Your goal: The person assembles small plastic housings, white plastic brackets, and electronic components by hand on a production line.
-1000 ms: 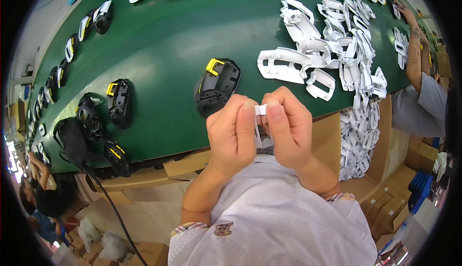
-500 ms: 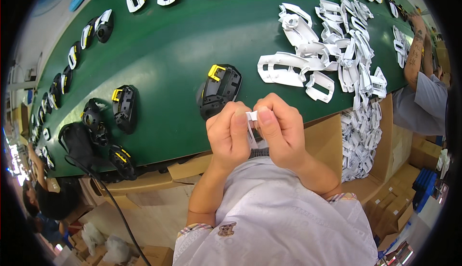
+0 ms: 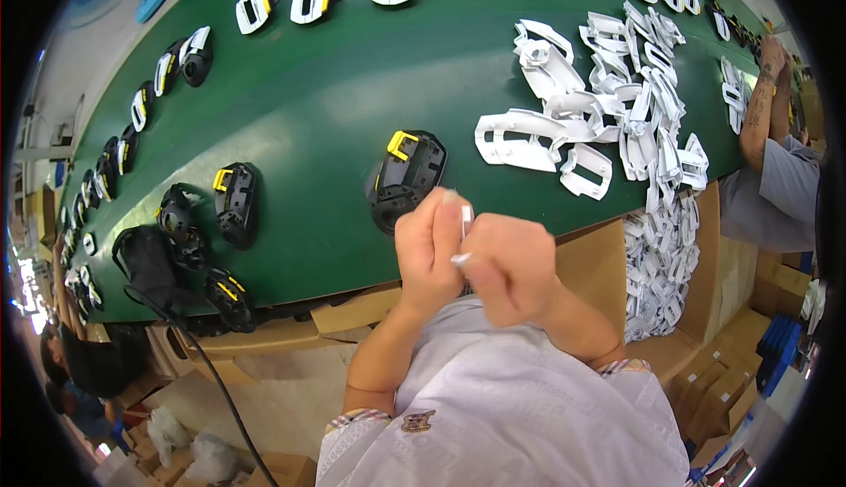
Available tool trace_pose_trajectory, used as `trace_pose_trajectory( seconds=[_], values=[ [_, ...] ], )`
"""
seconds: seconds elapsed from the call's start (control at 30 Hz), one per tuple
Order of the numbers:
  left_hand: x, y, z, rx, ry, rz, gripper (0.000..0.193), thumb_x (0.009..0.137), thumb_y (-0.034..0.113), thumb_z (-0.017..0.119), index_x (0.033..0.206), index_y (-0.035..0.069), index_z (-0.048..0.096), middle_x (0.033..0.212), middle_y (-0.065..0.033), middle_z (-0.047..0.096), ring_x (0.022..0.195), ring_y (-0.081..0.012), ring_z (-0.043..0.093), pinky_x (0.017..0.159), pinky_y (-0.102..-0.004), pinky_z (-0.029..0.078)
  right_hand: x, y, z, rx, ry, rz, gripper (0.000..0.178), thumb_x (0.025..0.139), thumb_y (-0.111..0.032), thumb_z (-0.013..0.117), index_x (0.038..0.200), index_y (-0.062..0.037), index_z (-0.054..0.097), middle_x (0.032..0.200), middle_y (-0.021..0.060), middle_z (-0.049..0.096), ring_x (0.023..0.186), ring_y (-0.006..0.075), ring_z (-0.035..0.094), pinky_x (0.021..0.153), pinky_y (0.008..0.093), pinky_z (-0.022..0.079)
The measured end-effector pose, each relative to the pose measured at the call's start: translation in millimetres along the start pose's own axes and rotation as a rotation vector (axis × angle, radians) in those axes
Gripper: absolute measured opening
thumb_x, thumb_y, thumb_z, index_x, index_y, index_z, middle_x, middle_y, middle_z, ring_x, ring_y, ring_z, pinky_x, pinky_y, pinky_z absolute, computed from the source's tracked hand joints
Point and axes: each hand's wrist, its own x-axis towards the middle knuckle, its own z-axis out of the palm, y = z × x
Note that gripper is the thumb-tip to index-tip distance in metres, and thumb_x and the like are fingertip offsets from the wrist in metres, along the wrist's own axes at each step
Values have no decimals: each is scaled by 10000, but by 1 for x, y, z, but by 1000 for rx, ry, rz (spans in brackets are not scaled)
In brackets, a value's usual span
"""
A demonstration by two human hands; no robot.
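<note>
Two bare hands are shown brought together, a small white part [image 3: 467, 220] being held between them; on the clock face used below, the hands mark the centre. By the left hand [image 3: 427, 247] the part is pinched narrowly between thumb and curled fingers. By the right hand [image 3: 513, 267], slightly blurred, it is gripped from the 3 o'clock side, the fingers folded tight. Only a sliver of the part is exposed, at the fingertips in the gap between the hands; its remainder is hidden by the fingers, so its tilt cannot be told.

At 11 o'clock, just beyond the left hand, a dark housing [image 3: 407, 180] with a yellow clip [image 3: 402, 144] is seen lying on the green table [image 3: 317, 117]. Loose white frames [image 3: 522, 139] are heaped between 1 and 2 o'clock, and more are contained in a cardboard box [image 3: 592, 268] at 3 o'clock. Between 9 and 10 o'clock, a second dark housing [image 3: 236, 209] is placed near a black pouch [image 3: 146, 265].
</note>
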Motion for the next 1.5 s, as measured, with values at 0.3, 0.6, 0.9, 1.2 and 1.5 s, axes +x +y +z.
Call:
trace_pose_trajectory(
  seconds=[0.3, 0.6, 0.9, 1.2, 1.5],
  values=[
    [37, 6, -46, 953, 232, 306, 362, 849, 228, 615, 1089, -38, 561, 1088, -196, 544, 1004, -334, 504, 839, -418, 408, -9, 5, -1, 302, 190, 502, 127, 923, -75, 516, 984, 28, 559, 834, 45, 614, 712, 50, 547, 629, 212, 452],
    [27, -8, -38, 752, 64, 155, 479, 750, 172, 738, 1092, -29, 470, 1107, -151, 563, 1021, -318, 544, 874, -372, 429, -9, 12, -17, 442, 336, 487, 286, 920, -35, 542, 1180, 82, 520, 1027, 106, 621, 890, 113, 588, 763, 247, 490],
    [24, 11, -22, -4, 41, -137, 524, 1014, 387, 266, 1157, -52, 513, 1008, -111, 608, 909, -139, 565, 827, -260, 441, 14, 2, -10, 464, 222, 516, 301, 894, 6, 559, 1187, 77, 543, 1024, 82, 592, 892, 109, 581, 754, 220, 477],
    [13, 3, -29, 198, -122, -62, 791, 955, 602, 136, 1254, -49, 472, 1177, -118, 527, 1049, -169, 520, 911, -291, 410, 15, 6, -4, 496, 357, 550, 276, 865, 4, 605, 1135, 59, 590, 963, 64, 576, 846, 99, 565, 724, 224, 489],
    [10, 22, -20, -239, -52, -229, 340, 881, 107, 613, 1145, -75, 499, 1019, -92, 604, 904, -102, 568, 763, -228, 467, 15, 13, -6, 273, 237, 470, 320, 835, -59, 673, 1126, 47, 594, 1028, 69, 553, 908, 108, 544, 823, 253, 467]
  ],
)
